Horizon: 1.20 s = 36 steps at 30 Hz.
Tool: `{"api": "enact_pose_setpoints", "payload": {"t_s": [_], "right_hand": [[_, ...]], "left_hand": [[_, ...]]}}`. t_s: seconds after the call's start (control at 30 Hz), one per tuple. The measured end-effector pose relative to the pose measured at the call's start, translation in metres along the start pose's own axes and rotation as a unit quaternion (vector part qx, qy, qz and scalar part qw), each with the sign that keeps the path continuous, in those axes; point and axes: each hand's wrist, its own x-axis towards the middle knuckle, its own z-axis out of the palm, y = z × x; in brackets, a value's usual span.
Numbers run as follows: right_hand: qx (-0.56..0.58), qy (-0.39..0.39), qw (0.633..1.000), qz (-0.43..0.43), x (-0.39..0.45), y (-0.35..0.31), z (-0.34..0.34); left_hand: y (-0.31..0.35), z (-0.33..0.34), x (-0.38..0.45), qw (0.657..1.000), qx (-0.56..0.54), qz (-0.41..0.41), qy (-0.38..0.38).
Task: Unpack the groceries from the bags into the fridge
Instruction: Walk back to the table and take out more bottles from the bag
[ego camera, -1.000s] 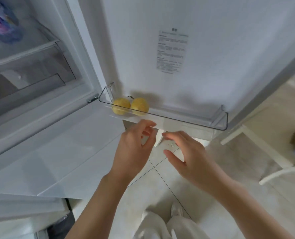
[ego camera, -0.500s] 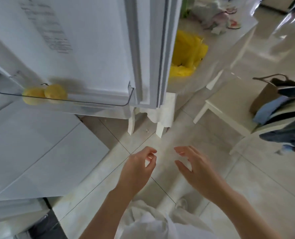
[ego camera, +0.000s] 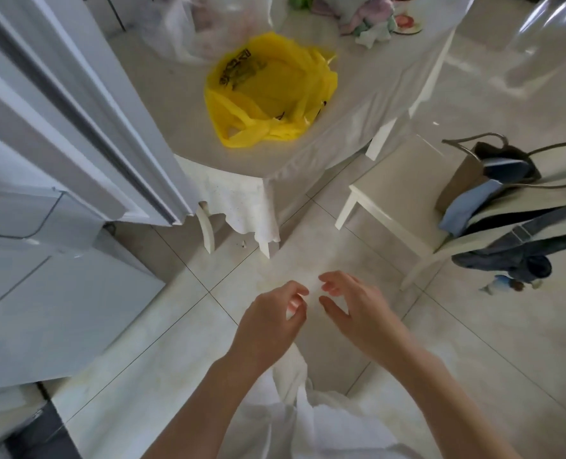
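Observation:
A crumpled yellow plastic bag [ego camera: 270,91] lies on the white-clothed table [ego camera: 351,104], with a clear plastic bag [ego camera: 205,26] behind it. The open fridge door [ego camera: 76,120] fills the left side, seen edge-on. My left hand [ego camera: 271,321] and my right hand [ego camera: 357,306] hover side by side above the tiled floor, well short of the table. Both have loosely curled fingers and hold nothing. The two lemons in the door shelf are out of view.
A white chair [ego camera: 400,193] stands right of the table with a brown tote bag [ego camera: 487,173] and dark clothing [ego camera: 520,250] on it. Crumpled cloth and a small dish [ego camera: 407,24] sit at the table's far edge. The lower fridge front [ego camera: 43,299] juts out at left.
My view has swung right from the fridge door shelf with two lemons to the table and bags. Both hands have pulled back from the shelf and dropped lower, still holding nothing.

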Motion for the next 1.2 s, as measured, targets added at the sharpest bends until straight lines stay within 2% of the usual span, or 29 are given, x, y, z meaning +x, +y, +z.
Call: {"api": "enact_pose_setpoints", "payload": {"t_s": [0.17,0.37,0.47,0.67,0.9,1.03,1.2], "right_hand": [[-0.001,-0.005,1.0,0.02,0.055,0.03,-0.03],[-0.019,-0.003,1.0,0.009,0.159,0.045,-0.074],[-0.035,-0.017,0.999,-0.016,0.219,0.04,-0.097],[-0.05,-0.017,0.997,-0.058,0.331,0.025,-0.143],[-0.034,-0.025,0.994,-0.1,0.457,0.02,-0.178],[-0.047,-0.049,0.988,-0.136,0.541,0.019,-0.193],[-0.062,-0.102,0.975,-0.189,0.641,0.008,-0.217]], "left_hand": [[0.001,-0.012,0.067,0.999,0.018,-0.021,0.039],[0.013,-0.035,0.174,0.991,-0.061,-0.058,0.101],[0.028,-0.058,0.228,0.983,-0.1,-0.06,0.141],[0.038,-0.101,0.314,0.972,-0.097,-0.072,0.203],[0.034,-0.126,0.398,0.951,-0.109,-0.125,0.261],[0.044,-0.148,0.465,0.941,-0.086,-0.113,0.308],[0.055,-0.185,0.552,0.926,-0.056,-0.137,0.348]]}}
